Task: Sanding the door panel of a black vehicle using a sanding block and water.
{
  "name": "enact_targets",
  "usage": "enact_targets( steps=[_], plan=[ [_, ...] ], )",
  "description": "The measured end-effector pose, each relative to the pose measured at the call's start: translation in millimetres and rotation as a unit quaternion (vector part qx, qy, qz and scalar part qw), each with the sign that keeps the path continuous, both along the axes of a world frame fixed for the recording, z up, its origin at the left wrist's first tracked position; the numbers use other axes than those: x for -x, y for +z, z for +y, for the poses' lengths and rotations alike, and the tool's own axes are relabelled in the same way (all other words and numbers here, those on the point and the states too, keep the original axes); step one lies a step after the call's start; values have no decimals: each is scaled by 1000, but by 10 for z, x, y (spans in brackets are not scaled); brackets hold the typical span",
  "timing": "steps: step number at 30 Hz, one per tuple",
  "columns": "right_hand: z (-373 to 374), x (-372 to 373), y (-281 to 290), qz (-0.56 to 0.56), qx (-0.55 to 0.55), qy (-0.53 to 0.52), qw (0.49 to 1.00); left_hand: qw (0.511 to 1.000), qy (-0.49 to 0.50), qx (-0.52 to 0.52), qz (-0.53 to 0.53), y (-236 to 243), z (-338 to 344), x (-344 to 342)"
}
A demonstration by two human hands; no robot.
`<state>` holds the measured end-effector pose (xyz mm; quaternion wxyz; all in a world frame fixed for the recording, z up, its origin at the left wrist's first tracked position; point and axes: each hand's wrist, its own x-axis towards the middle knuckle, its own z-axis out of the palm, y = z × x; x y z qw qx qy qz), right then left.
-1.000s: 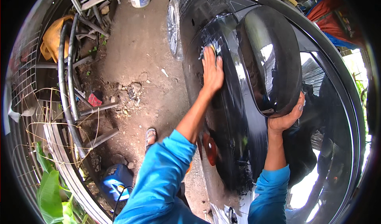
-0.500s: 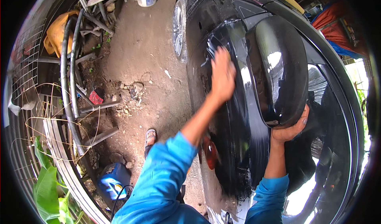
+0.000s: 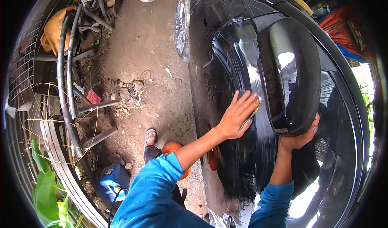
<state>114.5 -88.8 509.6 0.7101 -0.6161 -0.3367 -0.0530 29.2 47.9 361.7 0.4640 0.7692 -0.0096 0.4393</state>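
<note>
The left hand [image 3: 240, 115], fingers slightly spread, lies flat over a pad [image 3: 255, 112] on the wet car door [image 3: 236, 163], left of the mirror [image 3: 301, 76]. The right hand [image 3: 300, 139] curls around the mirror's near end. Well left of the mirror sits a blue jug [image 3: 114, 181].

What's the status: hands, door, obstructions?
Left hand flat against black car door, something mostly hidden beneath. Right hand cupping side mirror. Door streaked whitish. Mirror juts out nearby.

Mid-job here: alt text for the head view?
A person's left hand presses flat on a black car's white-streaked side, a pad mostly hidden beneath it; the right hand cups the near end of the side mirror. Dirt ground and a blue container lie to the left.
</note>
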Motion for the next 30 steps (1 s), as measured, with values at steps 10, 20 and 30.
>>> enact_targets(
  steps=[10,20,30],
  plan=[
    [74,72,59,-24,6,-60,998,999,40,11,4,98,187,-62],
    [63,39,83,-64,28,-79,994,994,105,19,-10,61,614,-312],
    [122,61,63,-65,17,-92,994,980,194,19,-25,89,1422,-654]
  ],
)
